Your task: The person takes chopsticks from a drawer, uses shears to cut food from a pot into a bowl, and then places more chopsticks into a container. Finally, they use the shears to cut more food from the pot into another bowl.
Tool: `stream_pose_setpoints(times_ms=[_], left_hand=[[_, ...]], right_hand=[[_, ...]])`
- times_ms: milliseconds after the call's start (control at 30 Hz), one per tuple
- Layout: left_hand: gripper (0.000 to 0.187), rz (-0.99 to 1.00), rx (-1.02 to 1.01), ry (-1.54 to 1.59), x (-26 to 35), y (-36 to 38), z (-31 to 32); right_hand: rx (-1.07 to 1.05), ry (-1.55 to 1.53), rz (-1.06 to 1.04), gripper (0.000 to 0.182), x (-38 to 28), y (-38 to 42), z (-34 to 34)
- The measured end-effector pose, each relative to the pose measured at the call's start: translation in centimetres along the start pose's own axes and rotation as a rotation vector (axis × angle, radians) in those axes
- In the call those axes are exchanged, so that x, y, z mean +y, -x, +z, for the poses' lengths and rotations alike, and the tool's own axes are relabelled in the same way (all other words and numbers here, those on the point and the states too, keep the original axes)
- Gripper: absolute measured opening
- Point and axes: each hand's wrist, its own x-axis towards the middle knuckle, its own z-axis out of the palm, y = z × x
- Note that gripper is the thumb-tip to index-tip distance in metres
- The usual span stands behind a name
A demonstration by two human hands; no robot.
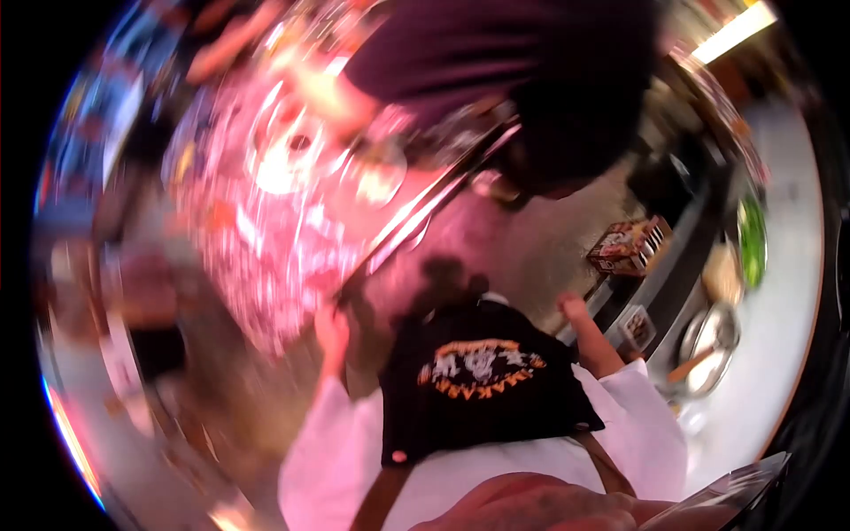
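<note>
My left hand is at the lower end of a long shiny metal edge, which runs along the side of a pink-lit table. Blur hides whether its fingers touch or grip that edge. Lower right, my right hand hangs beside the dark counter front, near a patterned box. I see nothing in it, but its fingers are too smeared to read. A black apron with an orange and white logo covers my chest over white sleeves.
A person in a dark top leans over the table close ahead, an arm reaching among blurred dishes. Along the right, a white counter carries a round metal pan and something green. Other people blur at the left.
</note>
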Motion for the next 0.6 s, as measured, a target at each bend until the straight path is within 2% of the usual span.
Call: stream_pose_setpoints(times_ms=[33, 67, 100, 167, 200, 267, 300, 367, 467, 533, 567, 600], left_hand=[[0.047, 0.138, 0.085, -0.105, -0.2, 1.7, 0.6], [0.056, 0.164, 0.155, -0.111, 1.3, 1.9, -0.7], [0.062, 0.030, 0.146, -0.212, -2.3, 3.0, 1.1], [0.067, -0.056, 0.114, -0.315, -2.9, 3.9, 0.5], [0.068, -0.167, 0.086, -0.337, -4.3, 4.7, 1.6], [0.067, -0.161, 0.188, -0.236, -5.8, 4.8, 3.1], [0.065, -0.170, 0.175, -0.203, -5.0, 5.1, 2.3], [0.064, -0.201, 0.178, -0.166, -6.1, 5.3, 2.4], [0.061, -0.289, 0.199, -0.037, -7.8, 6.8, 3.8], [0.058, -0.158, 0.260, -0.202, -8.3, 7.4, 2.6], [0.055, -0.249, 0.274, -0.084, -9.5, 7.5, 3.6], [0.055, -0.255, 0.271, -0.070, -9.9, 7.6, 4.5]], right_hand=[[-0.009, -0.206, 0.029, 0.005, -2.1, 0.4, -0.4], [-0.014, -0.411, 0.076, 0.004, -4.5, 0.8, 0.4], [-0.102, -0.306, 0.098, 0.004, -6.0, 2.3, 1.9], [-0.071, -0.435, 0.148, 0.003, -9.0, 3.7, 4.0], [-0.100, -0.336, 0.201, 0.009, -9.8, 4.5, 5.4], [-0.130, -0.083, 0.210, 0.021, -12.5, 6.8, 8.6], [-0.142, -0.022, 0.220, 0.021, -13.0, 7.6, 9.6], [-0.323, 0.149, 0.129, 0.033, -14.4, 7.6, 12.3], [-0.295, 0.207, 0.068, 0.035, -18.2, 9.2, 14.5], [-0.297, 0.207, 0.032, 0.034, -20.1, 10.4, 15.4], [-0.282, 0.231, -0.020, 0.034, -20.9, 11.0, 15.4], [-0.268, 0.259, -0.072, 0.034, -22.0, 11.6, 15.3]])
